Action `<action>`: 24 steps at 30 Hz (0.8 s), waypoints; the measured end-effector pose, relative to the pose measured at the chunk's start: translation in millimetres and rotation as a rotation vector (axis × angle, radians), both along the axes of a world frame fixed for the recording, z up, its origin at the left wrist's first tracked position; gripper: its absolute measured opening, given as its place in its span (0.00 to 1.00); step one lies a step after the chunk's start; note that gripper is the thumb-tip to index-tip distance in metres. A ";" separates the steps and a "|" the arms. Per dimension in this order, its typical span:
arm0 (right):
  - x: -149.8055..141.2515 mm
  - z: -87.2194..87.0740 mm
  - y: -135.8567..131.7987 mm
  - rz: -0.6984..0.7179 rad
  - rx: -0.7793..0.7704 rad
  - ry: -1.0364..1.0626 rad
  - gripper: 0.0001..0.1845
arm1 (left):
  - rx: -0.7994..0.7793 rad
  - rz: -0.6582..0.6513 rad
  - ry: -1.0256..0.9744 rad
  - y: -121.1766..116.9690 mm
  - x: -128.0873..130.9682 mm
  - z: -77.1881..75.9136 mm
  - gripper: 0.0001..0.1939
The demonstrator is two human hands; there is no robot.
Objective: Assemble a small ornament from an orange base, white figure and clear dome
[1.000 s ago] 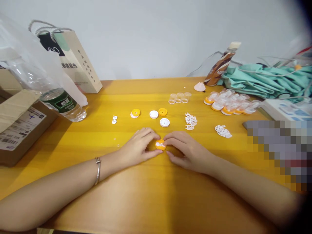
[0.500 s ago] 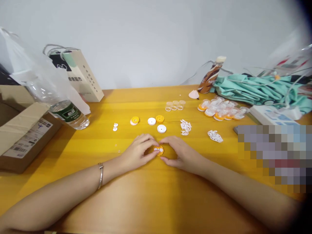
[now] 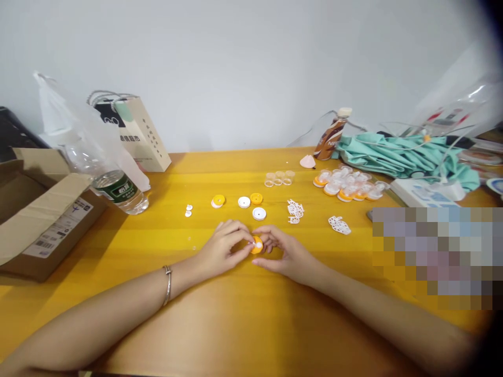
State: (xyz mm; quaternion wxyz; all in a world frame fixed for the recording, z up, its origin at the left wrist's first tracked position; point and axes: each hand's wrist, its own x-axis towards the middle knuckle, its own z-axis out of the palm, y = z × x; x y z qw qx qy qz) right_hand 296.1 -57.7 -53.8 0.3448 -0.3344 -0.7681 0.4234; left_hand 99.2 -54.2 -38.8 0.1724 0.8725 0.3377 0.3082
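Note:
An orange disc (image 3: 256,251) lies between my hands on the wooden table, with a small white two-lobed piece (image 3: 258,244) on top. My left hand (image 3: 227,244) pinches thumb and forefinger at the left part of this white piece, hiding that side. Around the disc's right side curves my right hand (image 3: 287,253), its thumb and forefinger apart; whether its curled fingers touch the rim I cannot tell. Beyond my hands are white round bases (image 3: 259,213) and yellow ones (image 3: 257,198). Two tiny white pieces (image 3: 188,210) sit left of them, and lacy white plastic parts (image 3: 295,211) to the right.
Clear cups (image 3: 279,179) stand at the back, with several capped orange-and-white units (image 3: 346,186) to their right. A water bottle (image 3: 121,191) and a cardboard box (image 3: 55,230) are at the left. A brown drink bottle (image 3: 330,136) and a green folded umbrella (image 3: 393,153) lie back right.
My left fingers have shifted from around the disc's edge to a pinch at the white piece. My right fingertips have lifted off the piece and spread around the disc. The view has tilted up.

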 end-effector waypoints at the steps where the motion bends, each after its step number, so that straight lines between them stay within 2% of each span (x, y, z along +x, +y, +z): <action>1: -1.5 0.0 -1.1 0.007 -0.054 0.036 0.21 | 0.002 0.001 -0.004 0.0 -0.1 0.1 0.05; 5: -4.5 -0.9 -1.9 -0.039 -0.197 0.127 0.15 | 0.007 -0.002 -0.026 -0.5 0.3 1.8 0.05; 10: -2.4 -0.3 0.2 -0.061 -0.289 0.194 0.16 | -0.007 0.049 -0.088 0.6 -4.2 2.7 0.08; 14: -0.1 1.9 1.3 -0.077 -0.354 0.252 0.17 | 0.029 0.103 -0.070 10.9 -9.0 3.8 0.09; 17: 1.3 3.4 2.4 -0.063 -0.408 0.302 0.18 | 0.073 0.101 0.036 25.2 -1.9 11.1 0.13; 20: 2.5 5.2 2.5 -0.031 -0.436 0.350 0.19 | 0.106 0.019 0.226 39.3 13.6 19.7 0.18; 24: 3.4 6.9 0.7 0.015 -0.429 0.384 0.18 | 0.144 -0.051 0.431 48.3 28.8 18.1 0.19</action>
